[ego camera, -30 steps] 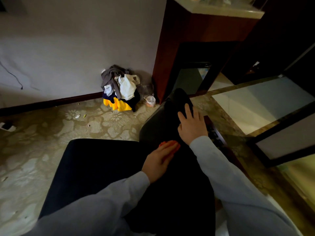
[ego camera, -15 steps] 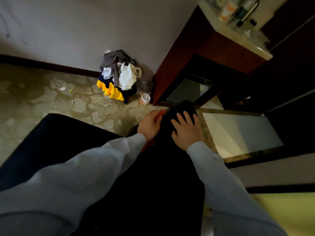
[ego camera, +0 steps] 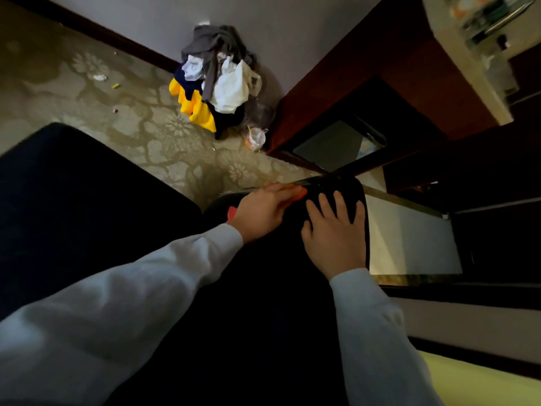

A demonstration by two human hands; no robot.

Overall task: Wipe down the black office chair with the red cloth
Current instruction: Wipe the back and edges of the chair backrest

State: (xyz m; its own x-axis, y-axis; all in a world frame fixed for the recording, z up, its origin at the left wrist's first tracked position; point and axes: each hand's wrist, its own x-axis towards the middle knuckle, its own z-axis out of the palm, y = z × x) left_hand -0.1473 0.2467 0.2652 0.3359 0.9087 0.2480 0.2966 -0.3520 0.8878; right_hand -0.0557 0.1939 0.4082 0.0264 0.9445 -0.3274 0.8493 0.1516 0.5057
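Observation:
The black office chair (ego camera: pixel 263 303) fills the lower middle of the head view, its back running away from me to a rounded top edge. My left hand (ego camera: pixel 265 210) presses the red cloth (ego camera: pixel 298 194) flat against the left side of that top edge; only slivers of cloth show beyond my fingertips and by my thumb. My right hand (ego camera: pixel 335 232) lies spread on the chair back just right of it, fingers apart, holding nothing. Both arms wear light grey sleeves.
A pile of clothes (ego camera: pixel 215 80) in grey, white, yellow and navy lies against the wall, with a small plastic cup (ego camera: pixel 257 137) beside it. A dark wooden cabinet (ego camera: pixel 380 92) stands at the right. Patterned carpet (ego camera: pixel 131 118) covers the floor to the left.
My left hand has slid the red cloth up the chair back to its top edge. My right hand has stayed flat near the top. The view has tilted and swung left.

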